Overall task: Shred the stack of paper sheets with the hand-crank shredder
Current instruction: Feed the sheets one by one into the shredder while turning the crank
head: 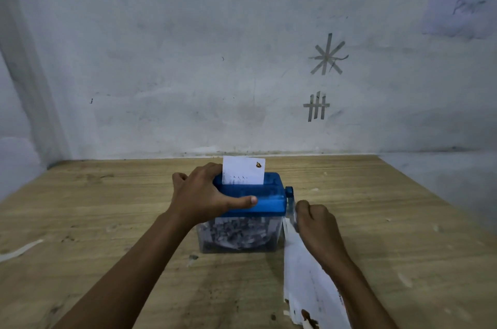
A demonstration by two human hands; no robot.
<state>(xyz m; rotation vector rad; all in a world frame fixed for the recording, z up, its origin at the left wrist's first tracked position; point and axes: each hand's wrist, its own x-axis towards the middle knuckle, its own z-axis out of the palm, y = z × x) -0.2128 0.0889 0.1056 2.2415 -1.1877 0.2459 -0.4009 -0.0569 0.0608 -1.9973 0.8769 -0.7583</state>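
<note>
- Setting: a wooden table [107,207] set against a pale, scuffed wall [188,59]; grey tape marks [326,55] sit on the wall above and to the right of the shredder.
- Shredder [269,202]: blue top on a clear bin [236,242], standing mid-table near the wall; the bin is largely full of paper shreds [234,232].
- Sheet [242,171]: a white sheet stands upright in the shredder's top slot, its upper part showing.
- Left hand [204,194]: clasps the shredder's left end, fingers curled over the top, thumb laid along the front.
- Right hand [317,226]: just right of the shredder, fingers curled into a fist round the lower end of the crank [289,191]; the handle itself is hidden.
- Stack of paper sheets [304,283]: lies on the table right of the shredder and nearer the person, partly under the right forearm.
- Paper scrap [20,250]: on the table, well left of the shredder.
</note>
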